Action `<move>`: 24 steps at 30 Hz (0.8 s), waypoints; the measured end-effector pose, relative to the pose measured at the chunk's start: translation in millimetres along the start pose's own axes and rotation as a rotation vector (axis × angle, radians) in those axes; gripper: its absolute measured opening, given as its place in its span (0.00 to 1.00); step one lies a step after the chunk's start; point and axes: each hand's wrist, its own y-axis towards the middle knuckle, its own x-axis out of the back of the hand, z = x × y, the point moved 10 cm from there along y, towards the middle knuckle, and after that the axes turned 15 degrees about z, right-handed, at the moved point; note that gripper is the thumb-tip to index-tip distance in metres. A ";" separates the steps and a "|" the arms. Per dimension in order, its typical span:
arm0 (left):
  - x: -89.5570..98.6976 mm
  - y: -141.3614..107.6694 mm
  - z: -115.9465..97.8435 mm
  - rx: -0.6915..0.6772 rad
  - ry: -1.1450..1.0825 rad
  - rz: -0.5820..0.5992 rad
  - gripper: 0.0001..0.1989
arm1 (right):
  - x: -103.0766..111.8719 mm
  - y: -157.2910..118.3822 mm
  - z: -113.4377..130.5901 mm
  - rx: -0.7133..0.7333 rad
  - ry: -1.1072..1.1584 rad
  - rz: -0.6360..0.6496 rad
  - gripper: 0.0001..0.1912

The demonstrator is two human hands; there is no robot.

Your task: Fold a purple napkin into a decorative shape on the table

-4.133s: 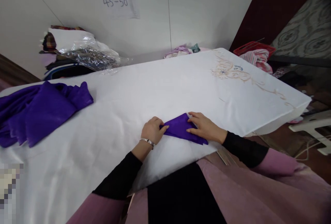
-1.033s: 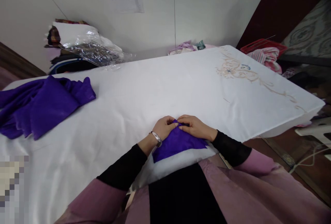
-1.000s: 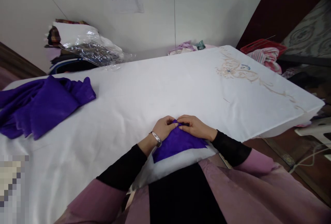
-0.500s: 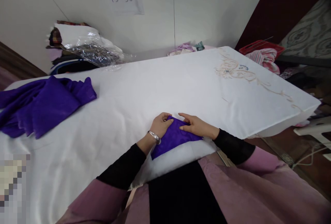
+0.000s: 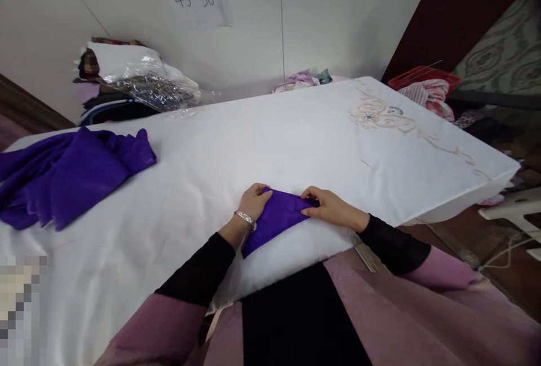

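Observation:
A small piece of purple fabric (image 5: 279, 216) lies near the front edge of the table, on its white cloth (image 5: 262, 146). My left hand (image 5: 255, 201) pinches its upper left corner between thumb and fingers; a silver bracelet (image 5: 245, 220) circles that wrist. At the fabric's right end, my right hand (image 5: 325, 206) grips the edge, thumb below and fingers above. The piece is stretched between both hands, with a jagged lower edge slanting down to a point at the left. Its right tip is partly hidden by the right fingers.
A larger heap of purple fabric (image 5: 84, 177) lies at the left of the table. Behind it is a stack of folded textiles (image 5: 122, 75) with clear plastic. Embroidery (image 5: 380, 120) decorates the cloth at the right. A red basket (image 5: 406, 76) stands beyond, and a white stool (image 5: 509, 211) is at the right.
My right hand has shifted right along the fabric and closed on its edge. My left hand has moved slightly left, and the piece now looks flatter and more stretched.

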 end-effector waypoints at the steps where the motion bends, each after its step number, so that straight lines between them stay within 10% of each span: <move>1: 0.7 0.7 1.1 0.002 0.002 -0.003 0.11 | 1.0 -0.4 -0.5 -0.003 -0.004 -0.025 0.11; 10: -4.1 -0.9 0.6 0.024 -0.016 0.026 0.13 | 0.7 4.3 -14.3 -0.069 -0.027 -0.081 0.04; 16: -10.0 -5.6 -10.6 -0.023 -0.081 0.075 0.18 | -1.7 7.7 -23.4 -0.076 0.054 -0.010 0.27; 24: -12.1 -12.7 -28.1 -0.061 -0.027 0.079 0.17 | -5.0 24.9 -10.9 -0.072 0.138 0.071 0.35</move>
